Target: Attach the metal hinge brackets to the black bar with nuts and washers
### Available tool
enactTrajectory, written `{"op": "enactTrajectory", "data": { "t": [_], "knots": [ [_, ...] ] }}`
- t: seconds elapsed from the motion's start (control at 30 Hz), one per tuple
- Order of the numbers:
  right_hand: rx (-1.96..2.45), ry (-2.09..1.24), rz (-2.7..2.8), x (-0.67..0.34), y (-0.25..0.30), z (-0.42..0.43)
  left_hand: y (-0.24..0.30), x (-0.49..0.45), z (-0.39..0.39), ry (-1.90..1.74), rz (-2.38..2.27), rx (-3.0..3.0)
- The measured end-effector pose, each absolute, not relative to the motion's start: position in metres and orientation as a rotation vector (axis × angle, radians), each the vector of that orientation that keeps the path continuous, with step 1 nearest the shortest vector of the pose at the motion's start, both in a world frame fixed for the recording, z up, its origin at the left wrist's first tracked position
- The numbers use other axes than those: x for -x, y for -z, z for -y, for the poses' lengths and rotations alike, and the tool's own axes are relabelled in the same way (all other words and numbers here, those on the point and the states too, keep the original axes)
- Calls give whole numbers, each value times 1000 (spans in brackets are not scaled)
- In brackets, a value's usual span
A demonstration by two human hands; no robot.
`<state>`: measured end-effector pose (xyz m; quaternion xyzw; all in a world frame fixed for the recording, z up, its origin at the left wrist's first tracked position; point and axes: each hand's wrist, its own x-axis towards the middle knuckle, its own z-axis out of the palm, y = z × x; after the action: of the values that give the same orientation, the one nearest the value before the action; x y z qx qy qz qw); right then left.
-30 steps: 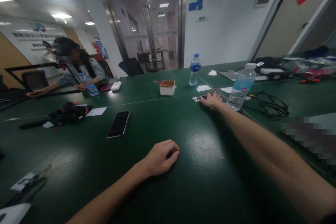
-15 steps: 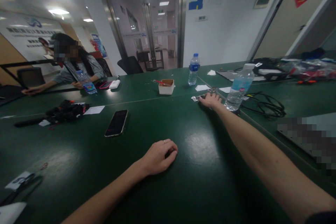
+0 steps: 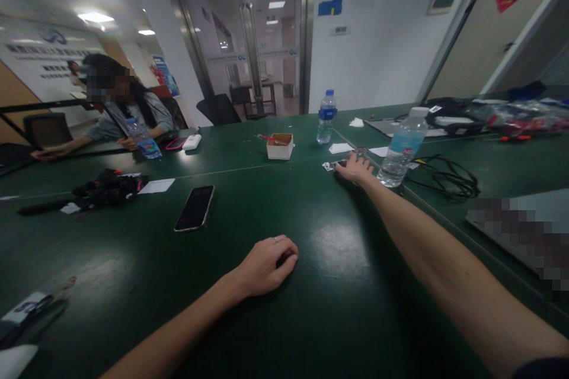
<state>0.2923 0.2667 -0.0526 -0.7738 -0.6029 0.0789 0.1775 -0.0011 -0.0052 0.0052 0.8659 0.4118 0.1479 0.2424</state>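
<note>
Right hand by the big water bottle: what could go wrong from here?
1. The water bottle stands close beside the right hand and forearm; a sideways swing might tip it toward the coiled black cable.
2. The hand hides part of the small patterned piece at its fingers, so the hold can't be confirmed; it could slip if lifted.

A flat black-and-white piece (image 3: 328, 166) lies partly under the right hand (image 3: 354, 169).
</note>
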Motion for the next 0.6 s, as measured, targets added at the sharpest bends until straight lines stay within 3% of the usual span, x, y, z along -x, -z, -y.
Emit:
{"op": "enactTrajectory", "data": {
  "t": [0.6],
  "knots": [
    [2144, -260, 1727, -296, 45, -250, -7, 1, 6, -362, -1151, -2338]
  ]
}}
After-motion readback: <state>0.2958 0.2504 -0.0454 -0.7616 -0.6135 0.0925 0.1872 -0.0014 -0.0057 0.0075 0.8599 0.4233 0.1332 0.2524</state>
